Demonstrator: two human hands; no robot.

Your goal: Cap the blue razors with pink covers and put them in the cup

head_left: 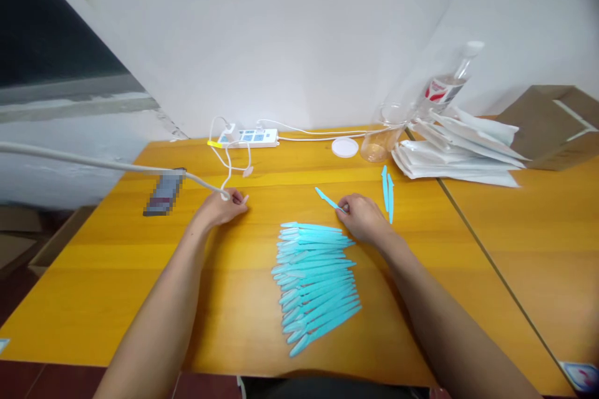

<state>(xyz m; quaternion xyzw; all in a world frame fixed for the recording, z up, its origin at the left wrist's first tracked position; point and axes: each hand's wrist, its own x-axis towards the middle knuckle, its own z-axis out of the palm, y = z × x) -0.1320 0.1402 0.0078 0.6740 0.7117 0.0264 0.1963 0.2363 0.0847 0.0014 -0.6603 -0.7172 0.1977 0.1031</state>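
Turquoise stick (329,201) pinched at one end by right fingers (344,218), jutting leftward, left fingers (236,208) curled, grip unclear

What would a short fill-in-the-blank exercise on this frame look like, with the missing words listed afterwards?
1. A blue stick is held in the person's ____ hand.
2. To the right of that hand, ____ more blue sticks lie side by side, apart from the main group.
3. The power strip lies to the ____ of the round white lid.
4. Behind the white packets rises a clear, labelled ____.

Missing words: right; two; left; bottle.
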